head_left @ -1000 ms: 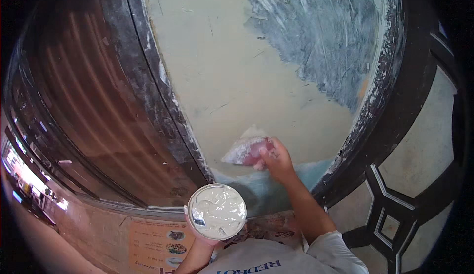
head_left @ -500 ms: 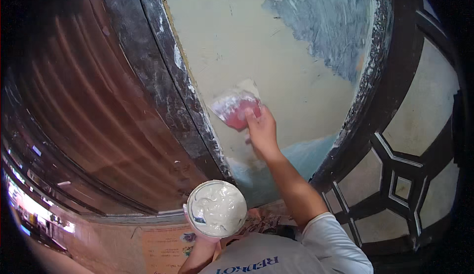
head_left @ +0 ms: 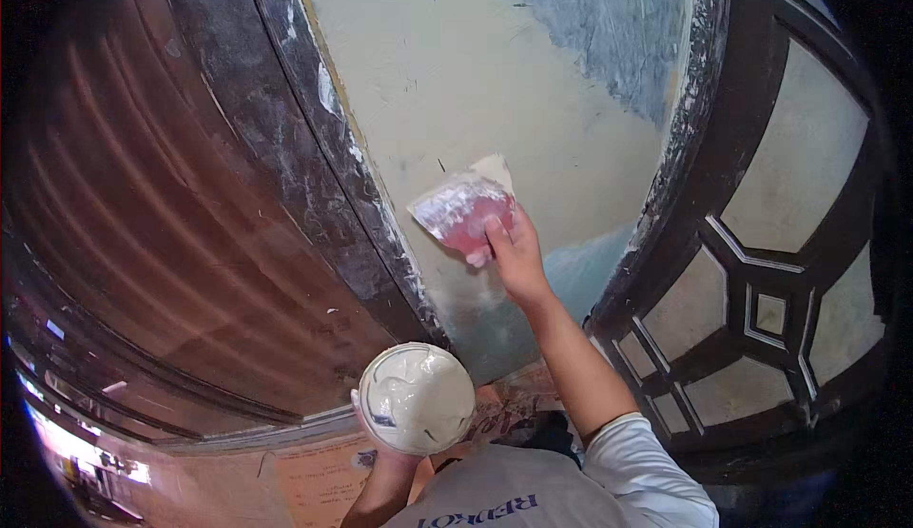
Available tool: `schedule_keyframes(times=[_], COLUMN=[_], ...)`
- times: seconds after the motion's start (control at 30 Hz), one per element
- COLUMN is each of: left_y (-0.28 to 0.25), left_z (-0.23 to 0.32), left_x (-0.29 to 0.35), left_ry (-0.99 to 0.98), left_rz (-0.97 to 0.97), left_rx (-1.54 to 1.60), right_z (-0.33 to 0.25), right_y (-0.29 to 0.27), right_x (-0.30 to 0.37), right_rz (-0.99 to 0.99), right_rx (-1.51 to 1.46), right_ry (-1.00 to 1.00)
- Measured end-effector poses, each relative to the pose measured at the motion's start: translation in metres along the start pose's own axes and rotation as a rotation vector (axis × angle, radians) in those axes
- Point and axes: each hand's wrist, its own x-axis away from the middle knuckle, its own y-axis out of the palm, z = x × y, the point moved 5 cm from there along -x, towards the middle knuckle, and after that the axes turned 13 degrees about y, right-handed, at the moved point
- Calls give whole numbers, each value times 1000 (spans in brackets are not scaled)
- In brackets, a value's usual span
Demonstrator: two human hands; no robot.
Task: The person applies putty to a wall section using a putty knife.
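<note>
A red putty scraper (head_left: 468, 212) with white smears across its face is gripped in my right hand (head_left: 516, 250), thumb on top. Its wide edge points up and left, close to the cream-coated wall panel (head_left: 447, 81); I cannot tell whether it touches. My left hand (head_left: 392, 459) supports a round tub (head_left: 372, 374) from below and the side, low in front of my chest. Glossy off-white putty (head_left: 423, 395) fills the tub. Most of the left fingers are hidden beneath it. Grey-blue patches (head_left: 609, 24) show at the panel's upper right, and a pale blue-green area lies at its bottom.
Dark, paint-flecked frame posts (head_left: 314, 147) border the panel on the left. Brown glossy glass with curtain-like folds (head_left: 171, 224) stands beyond them. At right is a dark door with geometric panes (head_left: 789, 166). An orange printed sheet (head_left: 319, 480) lies low at left.
The scraper and my right hand have shifted slightly, and the scraper's face is turned more into view. My view has moved a little; the left hand still holds the tub.
</note>
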Motion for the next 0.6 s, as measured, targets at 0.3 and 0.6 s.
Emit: schedule_keyframes(times=[0.3,0.6], left_y=[-7,-31], left_z=[23,17], left_x=[13,-1], left_ry=[125,57], left_rz=[-65,-44], left_rx=[-410,-174], right_z=[144,87], right_y=[-55,-75], right_x=[58,44], right_rz=[259,194], right_rx=[331,30], right_ry=[308,221])
